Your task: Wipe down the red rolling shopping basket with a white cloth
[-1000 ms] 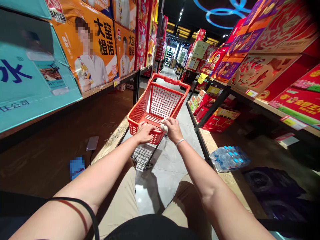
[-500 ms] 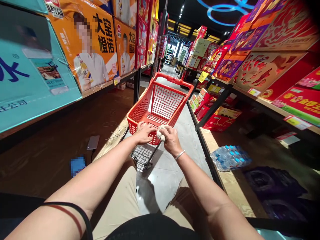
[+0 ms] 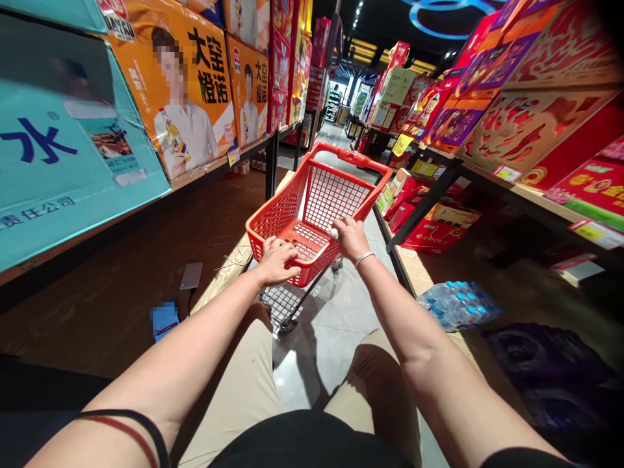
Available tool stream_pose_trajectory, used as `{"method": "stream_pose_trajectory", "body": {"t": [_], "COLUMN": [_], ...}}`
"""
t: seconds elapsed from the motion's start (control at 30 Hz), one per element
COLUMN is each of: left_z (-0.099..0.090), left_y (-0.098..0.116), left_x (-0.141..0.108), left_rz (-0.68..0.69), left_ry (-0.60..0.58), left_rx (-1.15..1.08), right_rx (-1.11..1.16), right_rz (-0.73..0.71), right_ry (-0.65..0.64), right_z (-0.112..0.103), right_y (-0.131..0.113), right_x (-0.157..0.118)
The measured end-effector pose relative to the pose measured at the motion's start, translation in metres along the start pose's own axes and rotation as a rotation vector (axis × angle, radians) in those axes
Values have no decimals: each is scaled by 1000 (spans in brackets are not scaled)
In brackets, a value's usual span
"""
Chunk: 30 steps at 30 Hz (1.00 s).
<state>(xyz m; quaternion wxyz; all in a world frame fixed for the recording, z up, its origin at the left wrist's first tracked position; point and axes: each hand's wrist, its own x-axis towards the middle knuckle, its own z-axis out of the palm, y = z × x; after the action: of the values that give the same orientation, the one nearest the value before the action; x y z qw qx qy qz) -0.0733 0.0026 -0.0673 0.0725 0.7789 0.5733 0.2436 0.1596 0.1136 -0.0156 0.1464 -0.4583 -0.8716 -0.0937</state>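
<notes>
A red shopping cart (image 3: 287, 218) with a mesh basket stands in front of me in the aisle, and no goods show inside it. My left hand (image 3: 279, 261) rests on the cart's near rim, its fingers apart and holding nothing. At the cart's right side, my right hand (image 3: 350, 237) is closed on a small white bundle (image 3: 333, 233), mostly covered by the fingers. A bracelet circles that wrist.
Shelves with orange cartons (image 3: 170, 91) and a teal carton (image 3: 73, 143) line the left. On the right are red gift boxes (image 3: 439, 227) and a pack of water bottles (image 3: 458, 304). A white device (image 3: 191, 275) lies on the lower left shelf.
My right hand has moved right and forward with the white bundle, from the cart's near rim to its right side. My left hand stays at the near rim.
</notes>
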Motion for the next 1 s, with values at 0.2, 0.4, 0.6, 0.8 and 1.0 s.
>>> {"method": "stream_pose_trajectory", "body": {"t": [0.2,0.4,0.6,0.8,1.0], "left_z": [-5,3,3,-2,-8], "left_y": [9,21,13,8,1], "left_x": [-4,-14,-15,-7,-8], "left_rz": [12,91,84,24,57], "left_ry": [-44,55,69,36,-1], "left_rx": [52,35,-9,5,2], "right_rx": [38,-48,-93,-23,12], "right_rz": [-145,-26,255,69,-98], "right_ry": [5,-107,-52,15,43], "right_z": [-6,-20,-25,-5,-3], "right_y": [-55,-7,40,-24,-24], "right_x": [-45,-11,21,-21,-26]}}
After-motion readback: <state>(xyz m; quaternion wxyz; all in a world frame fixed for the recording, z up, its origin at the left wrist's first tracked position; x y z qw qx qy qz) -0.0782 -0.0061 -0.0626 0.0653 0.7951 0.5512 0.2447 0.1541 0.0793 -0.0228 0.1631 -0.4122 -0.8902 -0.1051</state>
